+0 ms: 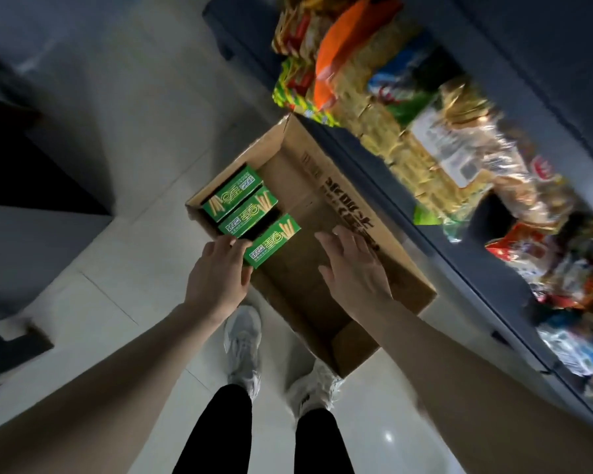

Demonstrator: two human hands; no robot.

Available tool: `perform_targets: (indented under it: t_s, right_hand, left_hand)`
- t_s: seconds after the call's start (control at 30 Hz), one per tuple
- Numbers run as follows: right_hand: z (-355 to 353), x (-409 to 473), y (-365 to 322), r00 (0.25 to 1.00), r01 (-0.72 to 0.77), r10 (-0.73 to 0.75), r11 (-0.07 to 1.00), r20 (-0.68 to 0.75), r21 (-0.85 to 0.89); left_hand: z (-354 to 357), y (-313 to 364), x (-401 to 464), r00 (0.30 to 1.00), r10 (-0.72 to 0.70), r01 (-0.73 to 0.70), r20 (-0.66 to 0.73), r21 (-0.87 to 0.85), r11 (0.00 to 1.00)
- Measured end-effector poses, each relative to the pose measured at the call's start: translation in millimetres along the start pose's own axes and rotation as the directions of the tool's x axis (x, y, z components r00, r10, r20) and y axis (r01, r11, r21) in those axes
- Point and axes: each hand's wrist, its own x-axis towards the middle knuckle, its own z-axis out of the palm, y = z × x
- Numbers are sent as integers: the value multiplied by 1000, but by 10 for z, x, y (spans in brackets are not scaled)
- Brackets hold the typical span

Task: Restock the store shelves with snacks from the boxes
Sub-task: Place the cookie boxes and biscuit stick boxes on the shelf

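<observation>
Green card, stiff and likely light — the nearest snack box [273,241] sits in the cardboard carton [374,241] on the floor, left hand [220,275] pinching its near end. Better taken across its long sides. Right hand [353,268] hovers spread, empty — shelves [493,285] alongside.

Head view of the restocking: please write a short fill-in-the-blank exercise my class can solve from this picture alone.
1. The cardboard box on the floor holds ____ green snack packs.
2. The left hand holds the nearest green pack; the ____ hand hovers open over the box.
3. The stocked shelf stands on the person's ____ side.

Missing words: three; right; right
</observation>
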Motion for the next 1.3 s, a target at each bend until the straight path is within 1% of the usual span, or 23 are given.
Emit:
perform_targets:
  t_s: [0.1, 0.23, 0.37, 0.53, 0.63, 0.73, 0.8, 0.97, 1.13, 1.3]
  right_hand:
    - [406, 324, -14, 995, 62, -61, 998, 73, -16]
    - [805, 718, -64, 990, 115, -109, 991, 90, -62]
    - [1103, 1059, -127, 985, 153, -148, 987, 94, -54]
    - [1337, 1299, -139, 969, 212, -196, 973, 150, -94]
    - [1422, 1323, -91, 969, 196, -183, 978, 168, -66]
    - [1481, 1219, 23, 971, 191, -191, 982, 144, 10]
    - [1499, 1104, 121, 982, 148, -152, 988, 116, 47]
    - [1421, 735, 439, 983, -103, 90, 992, 159, 74]
    - [1135, 339, 689, 945, -308, 279, 934, 170, 180]
    - [520, -69, 780, 892, -452, 426, 854, 153, 256]
  left_hand:
    - [314, -168, 268, 1000, -7, 7, -2, 10, 1000]
    - [633, -348, 654, 1000, -1, 2, -10, 58, 998]
    - [864, -486, 965, 999, 9, -3, -43, 130, 992]
    - [1025, -583, 1184, 996, -20, 37, -89, 191, 981]
    - [1058, -593, 1236, 993, -36, 59, -117, 205, 977]
    - [1073, -600, 1272, 994, -57, 78, -94, 232, 970]
    - [1047, -572, 1295, 993, -85, 101, -77, 244, 964]
    - [871, -380, 1311, 986, -166, 166, -11, 187, 968]
    - [653, -87, 1105, 981, -192, 185, 37, 141, 973]
    - [209, 332, 709, 969, -233, 227, 81, 77, 971]
